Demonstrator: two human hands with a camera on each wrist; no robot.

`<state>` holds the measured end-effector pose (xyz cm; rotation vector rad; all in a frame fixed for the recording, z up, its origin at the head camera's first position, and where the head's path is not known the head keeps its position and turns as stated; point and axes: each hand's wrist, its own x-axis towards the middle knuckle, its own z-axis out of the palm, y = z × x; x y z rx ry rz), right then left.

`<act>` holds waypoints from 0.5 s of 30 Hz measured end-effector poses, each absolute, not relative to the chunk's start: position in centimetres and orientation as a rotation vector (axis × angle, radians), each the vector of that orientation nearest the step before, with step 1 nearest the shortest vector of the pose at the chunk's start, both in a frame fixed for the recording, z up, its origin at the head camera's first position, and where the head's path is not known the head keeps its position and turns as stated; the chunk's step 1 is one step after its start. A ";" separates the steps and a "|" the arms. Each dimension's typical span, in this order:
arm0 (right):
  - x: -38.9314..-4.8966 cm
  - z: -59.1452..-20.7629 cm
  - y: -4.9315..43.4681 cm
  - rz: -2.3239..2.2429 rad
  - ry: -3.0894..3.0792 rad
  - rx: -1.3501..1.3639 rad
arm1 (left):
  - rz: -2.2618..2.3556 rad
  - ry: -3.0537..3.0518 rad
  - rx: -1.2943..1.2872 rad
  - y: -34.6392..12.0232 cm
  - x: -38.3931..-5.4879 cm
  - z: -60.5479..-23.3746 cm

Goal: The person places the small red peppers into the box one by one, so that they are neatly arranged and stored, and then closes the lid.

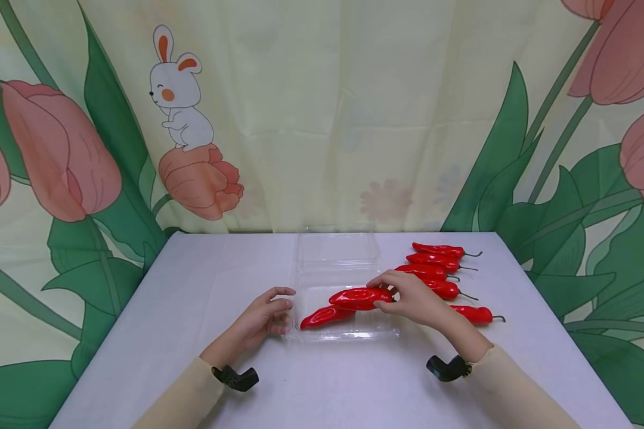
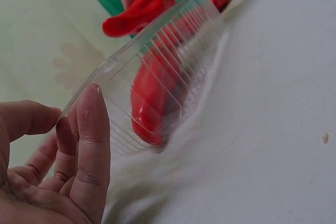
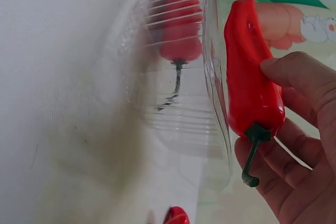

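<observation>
A red chili pepper (image 3: 254, 82) with a green stem is pinched near its stem end between the thumb and fingers of my right hand (image 1: 410, 298), above an open clear plastic box (image 1: 349, 335). Inside the box lies another red pepper (image 1: 322, 317), seen through the ribbed wall in both wrist views. At the box's left side, my left hand (image 1: 265, 319) pinches the clear rim between thumb and fingers, as the left wrist view (image 2: 84, 150) shows.
Several more red peppers (image 1: 434, 261) lie in a column on the white table (image 1: 220, 268), right of the box. The box's lid (image 1: 338, 247) is folded back towards the patterned curtain (image 1: 322, 119) behind the table. Each wrist wears a black camera (image 1: 236, 378).
</observation>
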<state>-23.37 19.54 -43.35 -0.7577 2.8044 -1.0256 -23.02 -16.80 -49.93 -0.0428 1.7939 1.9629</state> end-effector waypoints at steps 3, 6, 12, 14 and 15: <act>-23.6 -43.3 19.2 -1.026 2.806 -0.747 | 1.964 1.796 -0.045 -16.9 -23.0 -49.9; -23.9 -43.3 18.8 -1.031 2.803 -0.746 | 1.965 1.798 -0.057 -16.9 -23.0 -49.9; -24.5 -43.7 18.0 -1.027 2.794 -0.762 | 1.958 1.801 -0.073 -16.8 -23.1 -50.0; -24.7 -43.8 17.7 -1.016 2.793 -0.767 | 1.954 1.799 -0.069 -16.8 -23.1 -50.0; -24.7 -43.8 17.5 -1.011 2.793 -0.769 | 1.953 1.800 -0.066 -16.8 -23.2 -50.0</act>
